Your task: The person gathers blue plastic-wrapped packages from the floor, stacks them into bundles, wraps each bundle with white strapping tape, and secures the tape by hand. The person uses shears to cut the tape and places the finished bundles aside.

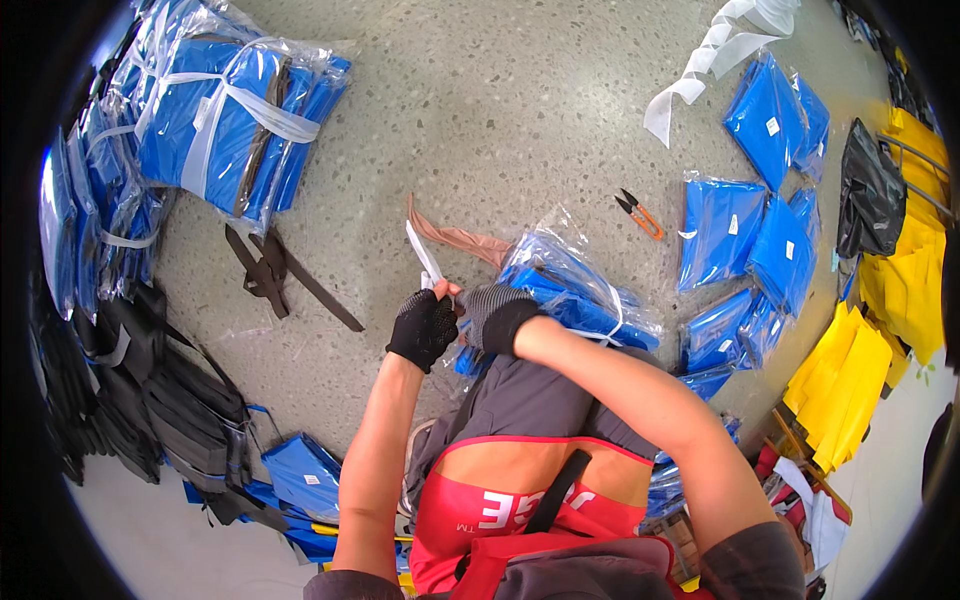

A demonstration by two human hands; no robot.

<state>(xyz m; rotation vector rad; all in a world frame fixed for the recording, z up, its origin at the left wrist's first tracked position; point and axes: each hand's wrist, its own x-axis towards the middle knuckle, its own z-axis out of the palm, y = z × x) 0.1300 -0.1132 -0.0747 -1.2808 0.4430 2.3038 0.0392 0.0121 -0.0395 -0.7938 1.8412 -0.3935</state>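
Both hands wear black fingerless gloves and meet in front of my knees. My left hand (425, 326) pinches a white fabric strip (424, 255) whose free end sticks up past the fingers. Touching it, my right hand (491, 315) has curled fingers at the strip's lower part; the fingertips are partly hidden. Below and right of the hands lies a bundle of blue folded items in clear plastic (592, 311), with white strip around it. A brown fabric strip (465, 238) runs out from the bundle's upper left side.
Orange-handled thread snips (641, 216) lie on the speckled floor. Blue packets (724, 229) and a loose white strip (686, 86) are at right, yellow sheets (840, 386) beyond. Tied blue bundles (210, 112), dark straps (262, 274) and black folded bags (187, 412) are at left.
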